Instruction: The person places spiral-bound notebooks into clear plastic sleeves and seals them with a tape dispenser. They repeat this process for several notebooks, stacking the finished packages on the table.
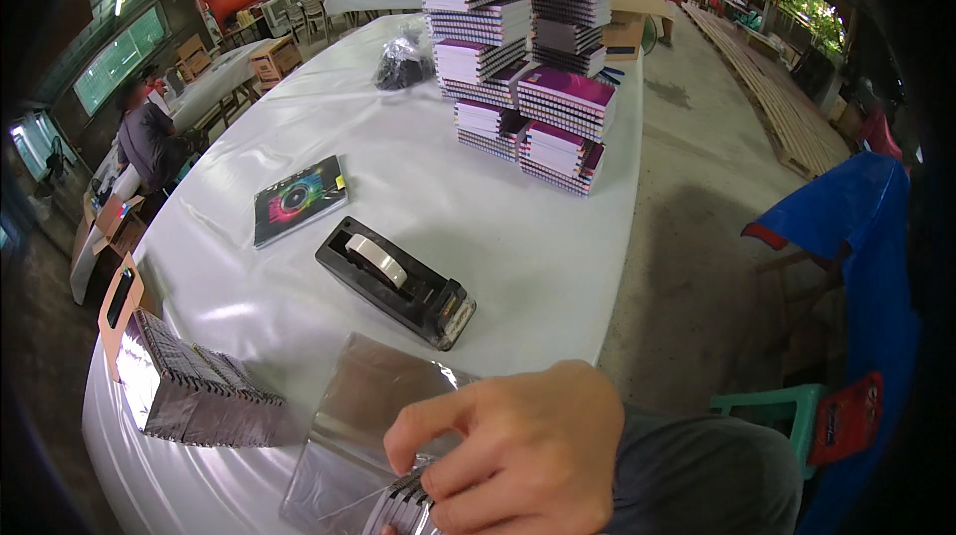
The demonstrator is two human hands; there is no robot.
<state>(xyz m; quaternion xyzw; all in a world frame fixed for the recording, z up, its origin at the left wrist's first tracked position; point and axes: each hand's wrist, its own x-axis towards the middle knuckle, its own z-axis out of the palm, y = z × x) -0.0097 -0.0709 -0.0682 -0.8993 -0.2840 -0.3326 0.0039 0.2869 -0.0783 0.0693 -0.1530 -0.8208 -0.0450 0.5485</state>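
Near the lower edge, my right hand point(518, 445) is closed, its fingers bent over the coil binding of a spiral notebook point(400, 510). A clear plastic sleeve point(349, 435) lies around and beyond this notebook, partly hidden under my hand. A small bit of skin at the bottom edge may be a fingertip of my left hand; the rest of that hand is out of the picture. Just beyond the sleeve sits a black tape dispenser point(398, 281) with a pale roll. Behind it lies a dark notebook point(299, 199) with a colourful round design, wrapped in plastic.
Tall stacks of spiral notebooks point(568, 102) stand at the table's far right. A row of dark notebooks point(204, 391) leans by a cardboard piece point(119, 316) at left. Crumpled plastic point(403, 62) lies far back. A green stool point(772, 403) stands right of the table point(478, 236).
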